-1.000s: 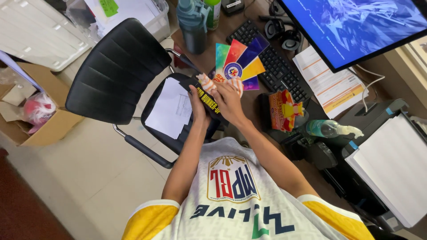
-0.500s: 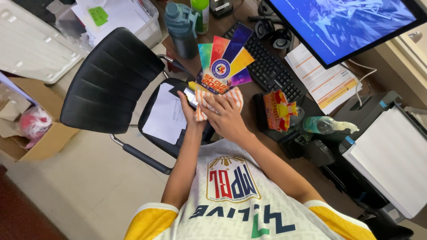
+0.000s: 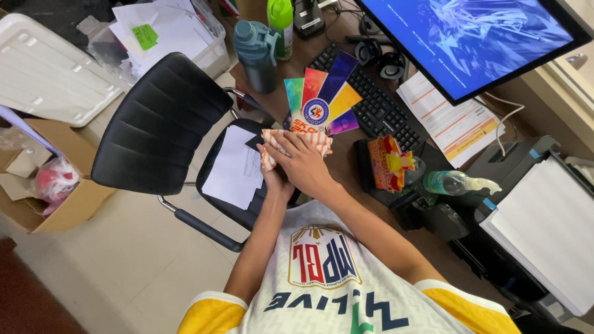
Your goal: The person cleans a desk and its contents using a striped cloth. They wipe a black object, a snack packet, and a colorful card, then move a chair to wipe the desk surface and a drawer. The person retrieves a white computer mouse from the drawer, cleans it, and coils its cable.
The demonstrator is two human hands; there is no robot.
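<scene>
A colourful fan-shaped card point(image 3: 322, 99) with a round emblem stands up over the desk edge. My left hand point(image 3: 274, 180) grips its base from below and is mostly hidden under my right hand. My right hand point(image 3: 303, 162) lies over an orange-and-white striped cloth point(image 3: 312, 140) and presses it against the base of the fan. Both forearms reach up from my white and yellow jersey point(image 3: 322, 278).
A black office chair point(image 3: 154, 124) with a white paper sheet point(image 3: 235, 167) on its seat stands to the left. On the desk are a keyboard point(image 3: 371, 105), a monitor point(image 3: 470, 37), a teal bottle point(image 3: 257, 52), a red-yellow packet point(image 3: 387, 162) and a spray bottle point(image 3: 455, 183). A cardboard box point(image 3: 43, 179) sits on the floor.
The striped cloth now covers the fan's base under my right hand; earlier a black-and-yellow strip showed there. My hands have stayed together at the desk edge.
</scene>
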